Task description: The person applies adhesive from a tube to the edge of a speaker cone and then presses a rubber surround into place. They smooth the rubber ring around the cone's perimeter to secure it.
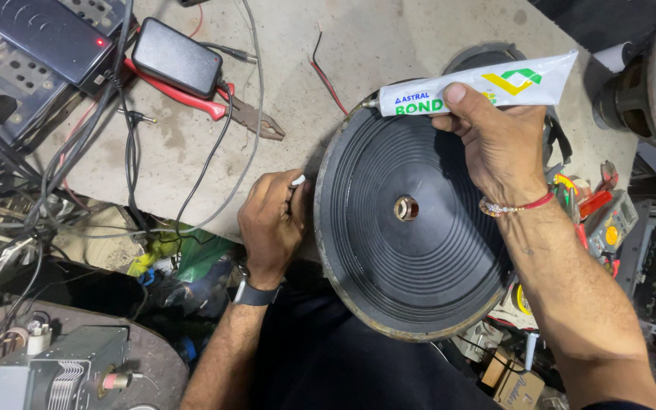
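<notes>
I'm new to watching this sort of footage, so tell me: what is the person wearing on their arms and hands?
Both forearms are bare, with no gloves. The left hand has a dark wristband, perhaps a watch strap, around the wrist. The right hand has a red thread with pale beads tied at the wrist. A dark sleeve edge just shows at the bottom right corner.

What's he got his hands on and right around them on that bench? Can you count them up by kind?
Speaker cones: 1, steadied at its rim by the left hand
Glue tubes: 1, held by the right hand
Pliers: 1
Black power adapters: 1
Total: 4
</notes>
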